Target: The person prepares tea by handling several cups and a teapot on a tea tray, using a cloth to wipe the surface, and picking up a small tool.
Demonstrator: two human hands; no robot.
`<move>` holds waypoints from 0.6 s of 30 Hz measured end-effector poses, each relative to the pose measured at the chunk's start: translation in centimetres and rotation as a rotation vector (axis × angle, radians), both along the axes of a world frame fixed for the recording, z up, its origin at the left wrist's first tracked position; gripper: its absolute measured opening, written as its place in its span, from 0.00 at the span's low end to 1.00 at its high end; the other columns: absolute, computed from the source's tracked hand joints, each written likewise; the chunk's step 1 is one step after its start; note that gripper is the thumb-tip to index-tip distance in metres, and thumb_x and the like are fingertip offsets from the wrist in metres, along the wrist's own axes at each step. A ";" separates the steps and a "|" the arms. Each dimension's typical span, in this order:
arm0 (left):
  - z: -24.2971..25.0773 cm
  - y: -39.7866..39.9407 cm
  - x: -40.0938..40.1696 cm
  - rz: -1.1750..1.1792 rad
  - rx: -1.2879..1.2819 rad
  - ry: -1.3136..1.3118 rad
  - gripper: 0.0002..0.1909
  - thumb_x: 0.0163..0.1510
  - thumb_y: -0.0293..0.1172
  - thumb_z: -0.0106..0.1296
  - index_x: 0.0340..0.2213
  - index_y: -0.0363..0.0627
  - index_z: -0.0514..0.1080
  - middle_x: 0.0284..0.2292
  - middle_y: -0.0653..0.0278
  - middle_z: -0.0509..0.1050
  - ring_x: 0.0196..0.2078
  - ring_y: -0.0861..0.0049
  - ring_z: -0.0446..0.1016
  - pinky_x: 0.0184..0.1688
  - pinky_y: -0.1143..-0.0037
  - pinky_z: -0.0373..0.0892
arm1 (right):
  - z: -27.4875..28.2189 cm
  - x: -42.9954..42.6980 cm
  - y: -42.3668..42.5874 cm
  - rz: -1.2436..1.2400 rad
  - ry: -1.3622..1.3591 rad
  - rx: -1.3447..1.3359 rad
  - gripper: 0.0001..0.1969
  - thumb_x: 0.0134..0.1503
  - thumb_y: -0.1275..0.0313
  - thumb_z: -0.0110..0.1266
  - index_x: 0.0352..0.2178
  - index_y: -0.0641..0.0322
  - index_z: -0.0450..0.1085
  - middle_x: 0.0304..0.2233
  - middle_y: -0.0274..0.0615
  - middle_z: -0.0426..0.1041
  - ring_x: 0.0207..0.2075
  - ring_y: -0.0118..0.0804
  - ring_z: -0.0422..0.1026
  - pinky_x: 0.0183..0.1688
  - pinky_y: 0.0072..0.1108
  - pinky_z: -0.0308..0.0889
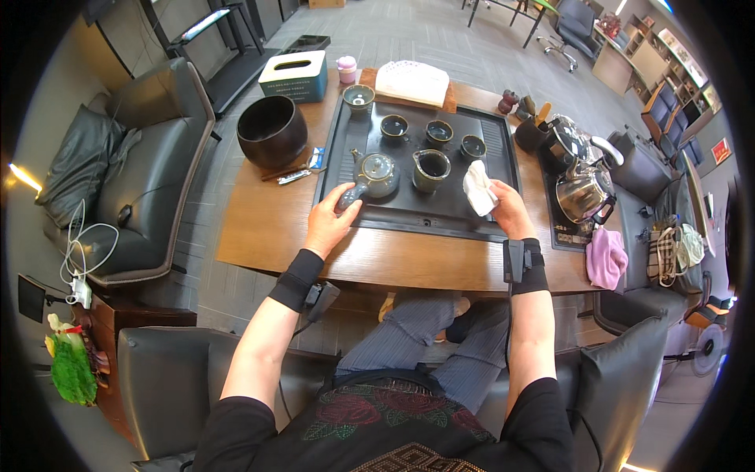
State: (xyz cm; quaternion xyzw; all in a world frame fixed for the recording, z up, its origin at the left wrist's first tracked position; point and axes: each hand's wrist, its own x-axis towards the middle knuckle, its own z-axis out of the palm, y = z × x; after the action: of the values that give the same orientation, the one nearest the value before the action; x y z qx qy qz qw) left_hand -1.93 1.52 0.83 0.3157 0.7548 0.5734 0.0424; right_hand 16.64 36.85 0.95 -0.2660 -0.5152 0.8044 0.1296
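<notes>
My left hand [331,216] grips the side handle of a grey-blue glazed teapot [380,175], which stands lidded on a black tea tray [401,218]. In my right hand [512,207] is a crumpled white tissue [481,189], held above the tray's right part. A pitcher-like fairness cup [431,171] stands between the teapot and the tissue. Behind it are three small teacups, a left one [394,127], a middle one [439,133] and a right one [473,147]. A larger bowl-shaped cup [358,98] sits at the tray's far left corner.
Left of the tray stand a dark round pot [272,131] and a tissue box [294,76]. White folded towels [412,83] lie behind it. To the right are a steel kettle [581,192] on a black hob, a tool holder [531,135] and a pink cloth [606,258].
</notes>
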 end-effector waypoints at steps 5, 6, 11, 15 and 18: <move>0.9 1.4 0.1 0.038 -0.082 -0.039 0.20 0.51 0.37 0.58 0.46 0.48 0.72 0.30 0.59 0.78 0.29 0.76 0.77 0.34 0.76 0.71 | 0.5 -0.6 -1.3 0.001 0.005 -0.009 0.13 0.59 0.71 0.49 0.43 0.66 0.68 0.38 0.40 0.75 0.38 0.32 0.75 0.41 0.23 0.71; 0.9 1.7 0.1 0.044 -0.056 -0.003 0.20 0.51 0.37 0.58 0.46 0.48 0.72 0.32 0.59 0.78 0.30 0.75 0.78 0.34 0.76 0.71 | 0.3 -0.6 -1.4 0.007 0.001 -0.023 0.12 0.59 0.72 0.50 0.43 0.67 0.68 0.39 0.41 0.75 0.38 0.32 0.75 0.42 0.23 0.71; 0.5 2.8 -0.6 0.066 -0.061 -0.006 0.20 0.50 0.39 0.59 0.44 0.46 0.72 0.34 0.57 0.78 0.32 0.71 0.78 0.37 0.75 0.71 | -0.7 0.3 -2.5 -0.033 -0.010 -0.029 0.12 0.60 0.71 0.49 0.43 0.66 0.68 0.38 0.40 0.76 0.38 0.31 0.75 0.41 0.23 0.71; -0.4 2.7 -1.3 0.054 -0.017 0.019 0.20 0.50 0.38 0.58 0.44 0.45 0.72 0.36 0.56 0.78 0.34 0.71 0.78 0.38 0.75 0.71 | -1.1 1.0 -2.6 -0.093 -0.006 -0.063 0.13 0.60 0.70 0.49 0.43 0.67 0.68 0.38 0.40 0.75 0.38 0.31 0.75 0.41 0.24 0.71; -0.5 2.7 -1.2 0.020 -0.027 0.049 0.20 0.51 0.34 0.58 0.45 0.41 0.71 0.37 0.59 0.77 0.36 0.77 0.76 0.39 0.78 0.71 | -0.6 0.9 -2.3 -0.064 0.085 -0.065 0.12 0.61 0.70 0.48 0.44 0.65 0.69 0.37 0.38 0.75 0.38 0.31 0.75 0.40 0.24 0.71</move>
State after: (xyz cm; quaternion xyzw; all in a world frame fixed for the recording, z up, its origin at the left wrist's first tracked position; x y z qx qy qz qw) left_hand -3.11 4.26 0.38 0.3217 0.7665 0.5554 0.0224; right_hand 17.56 34.60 0.38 -0.2521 -0.4739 0.8268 0.1683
